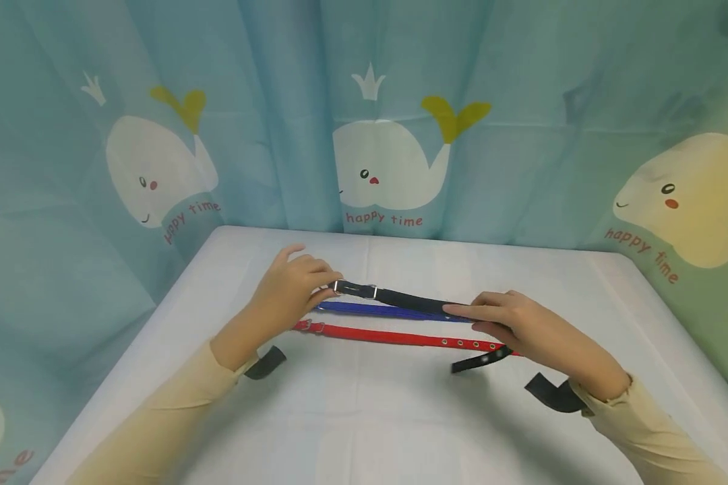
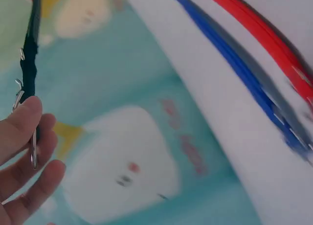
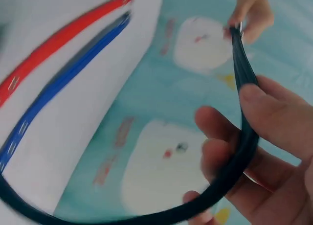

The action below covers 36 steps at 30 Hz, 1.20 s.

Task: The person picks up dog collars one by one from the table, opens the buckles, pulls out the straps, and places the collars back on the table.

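Observation:
A black buckled collar (image 1: 409, 300) is stretched above the table between my two hands. My left hand (image 1: 294, 289) pinches its buckle end between thumb and fingers; the metal buckle (image 2: 33, 151) shows beside the thumb in the left wrist view. My right hand (image 1: 522, 327) grips the strap further along, and in the right wrist view the strap (image 3: 234, 164) bends down past the fingers. The loose tail hangs below that hand. Beneath lie a blue collar (image 1: 376, 310) and, closer to me, a red collar (image 1: 376, 335) with metal eyelets, both lengthwise across the table.
A white cloth covers the table (image 1: 340, 417). Behind it hangs a blue-green curtain (image 1: 291, 135) printed with white whales. Dark straps (image 1: 555, 394) stick out from both sleeve cuffs.

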Available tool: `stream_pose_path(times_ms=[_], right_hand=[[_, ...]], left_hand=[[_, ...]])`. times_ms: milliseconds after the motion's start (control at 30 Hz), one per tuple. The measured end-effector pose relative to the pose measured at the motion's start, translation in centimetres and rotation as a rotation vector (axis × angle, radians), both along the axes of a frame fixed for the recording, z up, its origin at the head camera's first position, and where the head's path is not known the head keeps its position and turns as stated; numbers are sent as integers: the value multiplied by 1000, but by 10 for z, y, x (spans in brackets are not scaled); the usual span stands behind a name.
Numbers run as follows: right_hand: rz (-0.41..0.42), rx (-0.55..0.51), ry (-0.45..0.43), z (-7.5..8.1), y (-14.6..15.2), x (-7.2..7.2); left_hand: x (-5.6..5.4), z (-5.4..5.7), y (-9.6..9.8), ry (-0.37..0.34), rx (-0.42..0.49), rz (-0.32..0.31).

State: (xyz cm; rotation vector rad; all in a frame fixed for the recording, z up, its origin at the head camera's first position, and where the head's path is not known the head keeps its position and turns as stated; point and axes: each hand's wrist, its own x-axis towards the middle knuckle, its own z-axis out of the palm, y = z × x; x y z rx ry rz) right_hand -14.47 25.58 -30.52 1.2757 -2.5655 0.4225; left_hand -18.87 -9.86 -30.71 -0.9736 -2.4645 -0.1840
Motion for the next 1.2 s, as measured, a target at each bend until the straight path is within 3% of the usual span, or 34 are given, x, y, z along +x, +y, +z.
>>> stream_pose_path(times_ms=[100,233,333,500,633,900,1200], right_hand=[[-62,56,-25,-2,15,-10],[-207,132,-139,-8,31,-25],[-284,171,-197,-17,38,-38],[-317,208,-264,-35,43,-64],[-320,224,-312,-51,47,-85],[-323,245,-332,-74,51,-110],[-359,260,-388,-85,57,-116]], left_hand=[[-18,-9,-17,11,-44,24],[-42,-23,-38,1,-99,66],[-59,-36,-48,-45,-137,92],[-86,-60,-53,-161,-247,98],[-103,-73,-47,-212,-331,79],[-117,-85,-35,-332,-422,116],[-122,-91,-35,-532,-262,158]])
